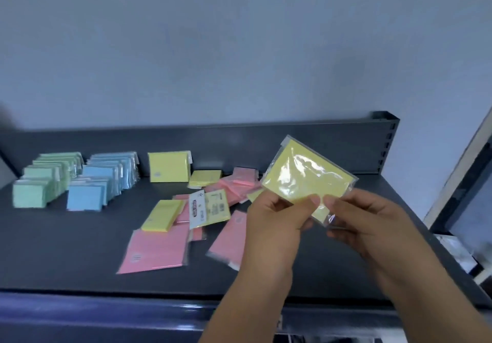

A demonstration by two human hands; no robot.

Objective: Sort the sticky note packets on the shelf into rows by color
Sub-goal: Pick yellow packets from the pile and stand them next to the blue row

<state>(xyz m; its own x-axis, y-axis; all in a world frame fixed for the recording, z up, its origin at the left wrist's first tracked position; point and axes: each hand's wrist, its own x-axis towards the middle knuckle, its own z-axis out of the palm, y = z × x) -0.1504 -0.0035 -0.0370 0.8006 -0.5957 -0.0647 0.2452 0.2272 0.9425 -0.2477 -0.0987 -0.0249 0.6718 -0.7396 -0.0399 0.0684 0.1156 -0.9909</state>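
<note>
We hold one yellow packet [306,180] in the air above the shelf [80,249], at about 3 o'clock from the loose pile, with the left hand [277,217] and right hand [372,223] both pinched closed on its lower edge. The glossy wrapper may slip from such a small grip and fall onto the pink packets [157,249]. We count one green row [45,180], one blue row [103,180], one standing yellow packet [169,167] at 12 o'clock, and three more yellow ones lying flat; the pink ones overlap too much to count.
</note>
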